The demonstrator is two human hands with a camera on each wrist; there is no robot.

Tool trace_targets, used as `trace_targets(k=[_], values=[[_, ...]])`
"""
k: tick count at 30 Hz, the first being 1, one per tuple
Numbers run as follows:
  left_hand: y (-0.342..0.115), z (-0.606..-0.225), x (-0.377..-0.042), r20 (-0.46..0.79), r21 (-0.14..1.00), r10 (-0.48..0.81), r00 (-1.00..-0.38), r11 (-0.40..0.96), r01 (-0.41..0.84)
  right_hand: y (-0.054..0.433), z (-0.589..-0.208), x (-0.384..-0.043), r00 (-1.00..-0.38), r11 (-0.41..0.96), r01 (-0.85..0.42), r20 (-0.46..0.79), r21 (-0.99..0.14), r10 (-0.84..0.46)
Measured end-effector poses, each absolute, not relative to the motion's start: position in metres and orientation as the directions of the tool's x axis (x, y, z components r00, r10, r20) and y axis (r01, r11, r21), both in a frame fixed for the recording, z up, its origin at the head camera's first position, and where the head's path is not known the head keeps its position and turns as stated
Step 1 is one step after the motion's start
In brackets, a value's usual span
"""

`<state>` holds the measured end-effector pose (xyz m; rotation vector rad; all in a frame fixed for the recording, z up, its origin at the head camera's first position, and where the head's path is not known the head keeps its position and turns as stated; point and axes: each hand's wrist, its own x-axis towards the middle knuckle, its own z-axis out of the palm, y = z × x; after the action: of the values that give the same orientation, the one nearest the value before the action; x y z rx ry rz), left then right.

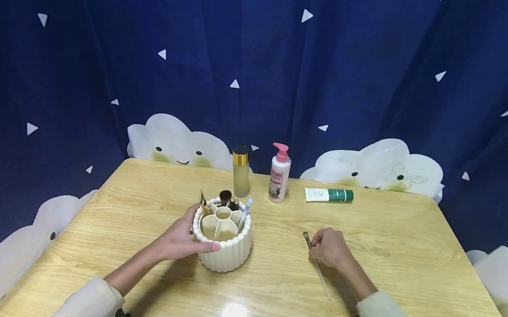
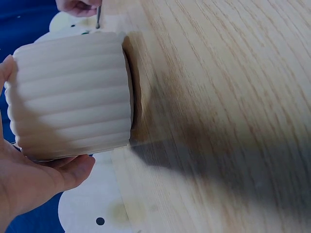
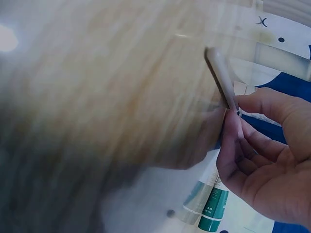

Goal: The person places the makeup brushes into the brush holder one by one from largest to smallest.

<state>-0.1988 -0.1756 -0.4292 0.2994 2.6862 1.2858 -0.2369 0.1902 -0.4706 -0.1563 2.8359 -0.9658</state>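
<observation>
A cream ribbed brush holder [image 1: 225,258] with petal-shaped compartments stands upright on the wooden table. My left hand [image 1: 180,238] grips its left side, the thumb across the front near the rim and the fingers round the far side. Inside the holder are several makeup brushes [image 1: 225,196] and a light blue-topped stick [image 1: 246,209]. To the right, my right hand [image 1: 330,248] pinches a thin makeup brush [image 1: 324,283] between thumb and fingertips. Its dark bristle head points away, its pale handle towards me, close over the table. In the right wrist view the brush handle [image 3: 221,73] juts from the fingertips.
Behind the holder stand a gold-collared bottle [image 1: 241,178] with a black cap and a pink pump bottle [image 1: 279,178]. A green-and-white tube [image 1: 329,195] lies at the back right. A dark blue curtain [image 1: 268,62] hangs behind the table [image 1: 394,245].
</observation>
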Motion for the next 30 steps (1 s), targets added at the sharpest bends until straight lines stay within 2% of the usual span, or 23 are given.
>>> trace_targets(k=[6, 13, 18, 25, 30], values=[[-0.176, -0.428, -0.199, -0.045, 0.784, 0.240, -0.970, 0.610, 0.114, 0.190, -0.471, -0.238, -0.985, 0.789, -0.069, -0.082, -0.610, -0.150], [-0.176, -0.427, -0.197, -0.049, 0.783, 0.226, -0.973, 0.614, 0.104, 0.193, -0.469, -0.235, -0.990, 0.728, -0.046, -0.064, -0.684, -0.122], [-0.176, -0.427, -0.197, -0.046, 0.778, 0.222, -0.974, 0.620, 0.105, 0.192, -0.461, -0.234, -0.993, 0.714, -0.057, -0.036, -0.698, -0.114], [-0.176, -0.427, -0.198, -0.044, 0.774, 0.224, -0.974, 0.624, 0.109, 0.179, -0.438, -0.230, -0.991, 0.681, -0.132, 0.090, -0.721, -0.098], [-0.176, -0.427, -0.198, -0.034, 0.769, 0.232, -0.972, 0.628, 0.123, 0.166, -0.422, -0.227, -0.991, 0.606, -0.127, 0.127, -0.785, -0.044]])
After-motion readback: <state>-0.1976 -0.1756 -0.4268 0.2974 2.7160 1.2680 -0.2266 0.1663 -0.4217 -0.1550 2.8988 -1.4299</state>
